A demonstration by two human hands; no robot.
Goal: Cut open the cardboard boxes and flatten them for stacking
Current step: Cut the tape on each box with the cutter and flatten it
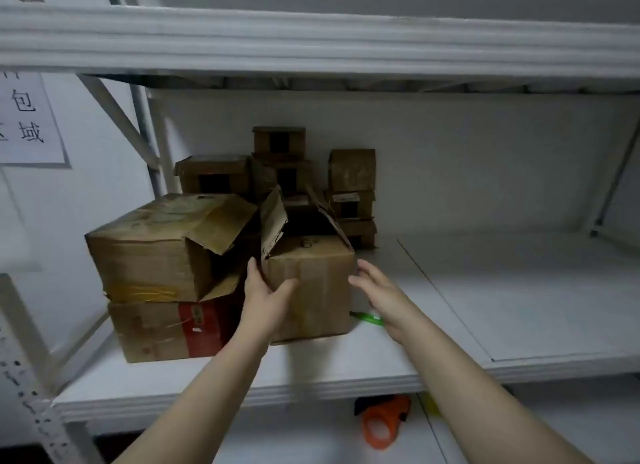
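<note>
A brown cardboard box (317,280) with its top flaps standing open sits on the white shelf (450,325) in the middle. My left hand (265,295) lies against its left front corner, fingers straight along the side and thumb spread over the front face. My right hand (375,290) hovers open just off the box's right edge, fingers spread, touching nothing that I can see. A green cutter (367,317) lies on the shelf beside the box, partly hidden behind my right hand.
Two bigger boxes are stacked at the left, a torn one (156,245) on a red-printed one (166,328). Several small boxes (351,186) are piled at the back wall. An upper shelf beam (311,41) hangs overhead. An orange tape dispenser (382,422) lies on the lower shelf.
</note>
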